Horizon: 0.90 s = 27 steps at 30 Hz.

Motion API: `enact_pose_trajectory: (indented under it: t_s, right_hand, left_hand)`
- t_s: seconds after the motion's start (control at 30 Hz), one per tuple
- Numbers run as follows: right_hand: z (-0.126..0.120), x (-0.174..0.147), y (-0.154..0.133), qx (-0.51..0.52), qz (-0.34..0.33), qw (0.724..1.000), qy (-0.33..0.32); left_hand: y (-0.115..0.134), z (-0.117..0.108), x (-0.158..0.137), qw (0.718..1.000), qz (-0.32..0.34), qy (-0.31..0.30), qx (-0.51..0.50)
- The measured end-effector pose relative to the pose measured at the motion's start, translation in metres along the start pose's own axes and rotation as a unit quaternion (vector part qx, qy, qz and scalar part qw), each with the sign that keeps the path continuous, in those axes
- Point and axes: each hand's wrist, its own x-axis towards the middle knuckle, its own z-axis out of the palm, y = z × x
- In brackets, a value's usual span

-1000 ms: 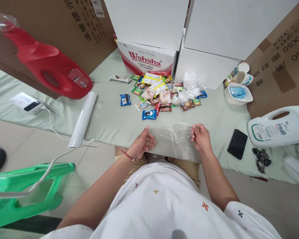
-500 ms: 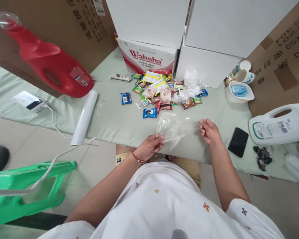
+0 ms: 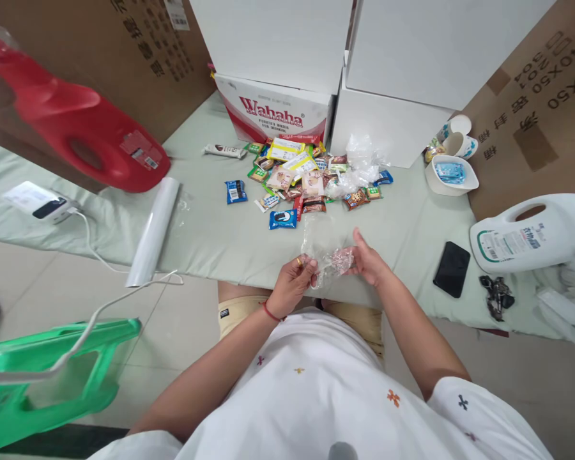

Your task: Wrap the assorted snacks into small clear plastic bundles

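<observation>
A clear, crinkled plastic bag (image 3: 326, 257) is stretched between my two hands in front of my lap. My left hand (image 3: 297, 278) pinches its left side between thumb and fingers. On the opposite side, my right hand (image 3: 364, 259) has its thumb raised apart and its fingers extended against the film. Clear plastic overlaps those fingertips; whether they are inside the bag or behind it, I cannot tell. Just beyond lies a blue snack packet (image 3: 282, 219), in front of a heap of wrapped snacks (image 3: 301, 176). Crumpled clear plastic (image 3: 359, 169) rests on the heap's right side.
Behind the heap stands a Wahaha carton (image 3: 275, 112). A red jug (image 3: 91, 134) and a plastic roll (image 3: 153, 233) are at left. To the right are a white tub (image 3: 453, 185), a black phone (image 3: 452, 269), keys (image 3: 497, 297) and a white detergent bottle (image 3: 531, 236).
My right hand has moved left toward my left hand, and its pinch has opened with the thumb raised. The plastic bag, earlier pulled out wide, is bunched between the hands.
</observation>
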Motion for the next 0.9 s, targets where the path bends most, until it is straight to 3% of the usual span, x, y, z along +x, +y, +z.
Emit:
enact_pose_trajectory:
  t_s: [0.13,0.3,0.4,0.47,0.53,0.6,0.67,0.8,0.9]
  right_hand:
    - [0.01,0.013,-0.005,-0.013,-0.036,0.999,-0.001]
    - [-0.011,0.009,-0.01,0.056,-0.071,0.995,0.05]
    - [-0.024,0.003,-0.01,0.068,-0.073,0.994,0.052]
    - [-0.026,0.0,-0.008,0.073,-0.073,0.993,0.05]
    - [-0.024,-0.004,-0.006,0.079,-0.078,0.992,0.057]
    - [-0.018,-0.007,-0.003,0.084,-0.094,0.989,0.072]
    - [-0.011,-0.01,-0.001,0.079,-0.12,0.986,0.083]
    - [0.003,-0.018,0.004,0.05,-0.17,0.981,0.078]
    - [0.009,-0.024,0.008,-0.011,-0.215,0.974,0.073]
  left_hand:
    - [0.0,-0.006,-0.002,1.0,-0.006,0.004,-0.007]
    - [0.007,-0.036,-0.001,0.99,-0.067,0.062,-0.104]
    - [0.01,-0.058,0.005,0.985,-0.1,0.053,-0.129]
    - [0.01,-0.068,0.011,0.983,-0.116,0.052,-0.134]
    - [0.01,-0.074,0.014,0.976,-0.135,0.088,-0.148]
    - [0.008,-0.074,0.012,0.96,-0.168,0.145,-0.169]
    - [0.007,-0.068,0.004,0.945,-0.215,0.161,-0.187]
    - [0.003,-0.043,-0.007,0.931,-0.302,0.065,-0.196]
    - [0.004,-0.024,0.004,0.924,-0.333,0.053,-0.179]
